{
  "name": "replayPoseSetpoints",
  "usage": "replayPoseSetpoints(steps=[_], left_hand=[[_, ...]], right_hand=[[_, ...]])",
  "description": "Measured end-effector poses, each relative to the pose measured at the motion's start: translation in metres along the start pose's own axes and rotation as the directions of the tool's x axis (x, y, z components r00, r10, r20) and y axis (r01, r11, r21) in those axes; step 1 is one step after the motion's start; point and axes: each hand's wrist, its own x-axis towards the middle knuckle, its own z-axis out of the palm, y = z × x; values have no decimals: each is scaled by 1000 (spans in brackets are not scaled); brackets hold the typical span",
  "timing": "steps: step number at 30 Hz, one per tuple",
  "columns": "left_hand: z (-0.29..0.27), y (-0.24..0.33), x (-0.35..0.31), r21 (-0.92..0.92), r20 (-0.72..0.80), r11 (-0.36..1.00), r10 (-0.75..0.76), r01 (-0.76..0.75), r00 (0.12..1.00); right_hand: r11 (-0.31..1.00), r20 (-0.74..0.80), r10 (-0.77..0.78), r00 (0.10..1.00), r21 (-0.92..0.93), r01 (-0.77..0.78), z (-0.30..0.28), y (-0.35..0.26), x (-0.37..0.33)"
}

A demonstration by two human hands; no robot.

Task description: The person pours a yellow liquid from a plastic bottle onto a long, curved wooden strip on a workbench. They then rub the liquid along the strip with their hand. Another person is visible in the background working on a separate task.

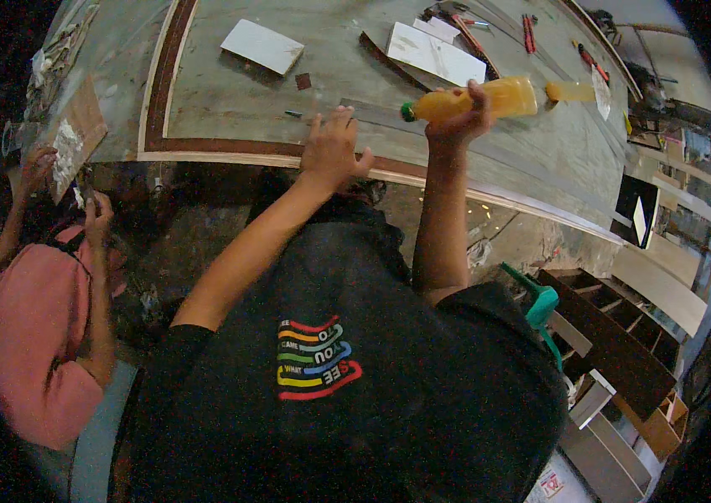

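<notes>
Currently, right hand (460,124): closed firmly about the middle of a plastic bottle (513,98), fingers curled over its side.
Plastic bottle: gripped in the right hand, turned on its side over the worktop (234,105), filled with yellow-orange liquid, green cap (407,111) pointing left; gap to the surface below hard to judge.
Left hand (334,149): open, palm down, fingers spread and thumb out to the right, at the near edge of the worktop.
Brown strip (221,153): pale-edged, running along the near edge beside the left hand, then turning away at the left corner.
White panels: one (262,47) lying beyond the left hand, near a small brown square (303,81); another (435,55) just beyond the plastic bottle, beside a dark curved strip (391,63).
Yellow item (571,91): right of the bottle's base, too blurred to name.
Red-handled tools: one (529,33) toward the far side, another (593,59) farther right.
Co-worker (41,327): seated or standing at the left in a pink shirt, both hands at a brown board (80,138) smeared with white paste.
Lower right: green plastic chair (542,303) beside a dark brown compartmented wooden unit (611,352).
</notes>
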Motion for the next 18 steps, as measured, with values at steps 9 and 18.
replayPoseSetpoints(steps=[9, 18], left_hand=[[4, -8, -3, 66, 58, 991, 115, -119, 992], [2, -3, -4, 101, 76, 988, 113, -120, 991]], right_hand=[[852, 49, -459, 887, -259, 455, -5, 131, -22], [421, 377, -652, 658, -541, 728, -43, 153, -13]])
